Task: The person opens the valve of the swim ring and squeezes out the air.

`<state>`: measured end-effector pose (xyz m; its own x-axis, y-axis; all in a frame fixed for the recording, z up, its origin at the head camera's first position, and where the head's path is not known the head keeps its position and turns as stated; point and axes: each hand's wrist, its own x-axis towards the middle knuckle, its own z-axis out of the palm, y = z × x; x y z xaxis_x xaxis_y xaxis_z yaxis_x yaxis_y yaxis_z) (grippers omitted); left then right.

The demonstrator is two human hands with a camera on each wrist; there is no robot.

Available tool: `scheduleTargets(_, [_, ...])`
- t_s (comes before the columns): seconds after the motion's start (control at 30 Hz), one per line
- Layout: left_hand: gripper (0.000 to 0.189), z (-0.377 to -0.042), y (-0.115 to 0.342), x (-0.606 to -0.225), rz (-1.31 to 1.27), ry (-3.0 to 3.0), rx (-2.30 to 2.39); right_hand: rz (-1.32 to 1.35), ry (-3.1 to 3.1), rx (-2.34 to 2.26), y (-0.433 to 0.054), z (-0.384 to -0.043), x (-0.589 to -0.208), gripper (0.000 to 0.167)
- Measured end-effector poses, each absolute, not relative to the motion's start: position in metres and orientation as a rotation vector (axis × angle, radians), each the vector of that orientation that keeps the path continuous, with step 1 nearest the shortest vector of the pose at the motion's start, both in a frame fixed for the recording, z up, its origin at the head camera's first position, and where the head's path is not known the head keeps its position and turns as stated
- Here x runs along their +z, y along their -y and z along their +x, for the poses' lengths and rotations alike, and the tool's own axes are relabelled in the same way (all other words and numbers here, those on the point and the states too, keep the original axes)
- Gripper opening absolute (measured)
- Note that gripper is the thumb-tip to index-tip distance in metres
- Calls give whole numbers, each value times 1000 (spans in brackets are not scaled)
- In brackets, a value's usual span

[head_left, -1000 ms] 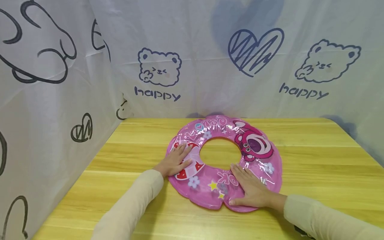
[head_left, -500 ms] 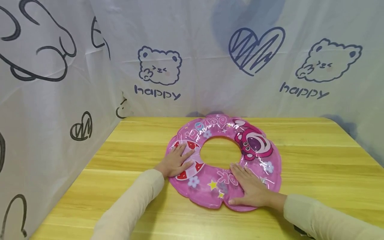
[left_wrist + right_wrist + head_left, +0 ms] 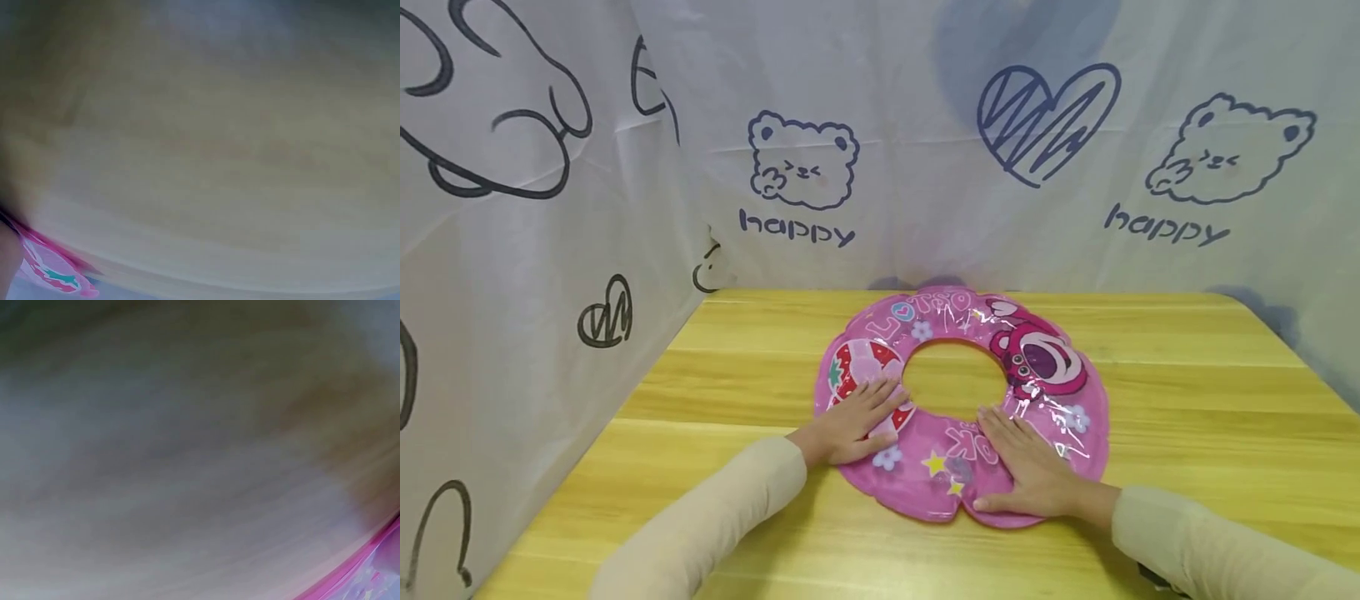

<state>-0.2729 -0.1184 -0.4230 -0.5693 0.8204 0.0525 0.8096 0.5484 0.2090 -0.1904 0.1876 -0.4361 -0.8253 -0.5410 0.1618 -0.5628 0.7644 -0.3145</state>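
A pink swim ring, mostly flat and printed with a bear, a strawberry and letters, is seen lying on the wooden table, near its far edge and about midway between left and right. The left hand is laid flat on the ring's near-left part, over the strawberry print, with the fingers straight and slightly spread, pointing toward the hole. The right hand is pressed flat on the near-right part, beside the letters, with the fingers straight and close together and the thumb stretched out along the near rim. Nothing is gripped by either hand. Both forearms are covered by beige sleeves. The table is enclosed on the far and left sides by a white cloth printed with bears, hearts and the word "happy". In the wrist views only blurred table and a pink edge of the ring are shown.
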Motion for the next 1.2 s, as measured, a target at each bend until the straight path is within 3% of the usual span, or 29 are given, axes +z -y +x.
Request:
scheduleTargets(0.37, [67, -267, 112, -419, 1350, -2723, 181, 913, 2898, 513, -187, -191, -435, 105])
scheduleTargets(0.63, [62, -257, 101, -420, 1605, -2683, 39, 921, 2907, 486, -187, -191, -435, 104])
scheduleTargets(0.9, [73, -231, 78, -416, 1291, -2653, 244, 921, 2911, 473, -187, -191, -434, 103])
scheduleTargets(1.2, [75, -228, 73, -419, 1298, -2695, 131, 917, 2934, 485, -186, -188, -430, 103])
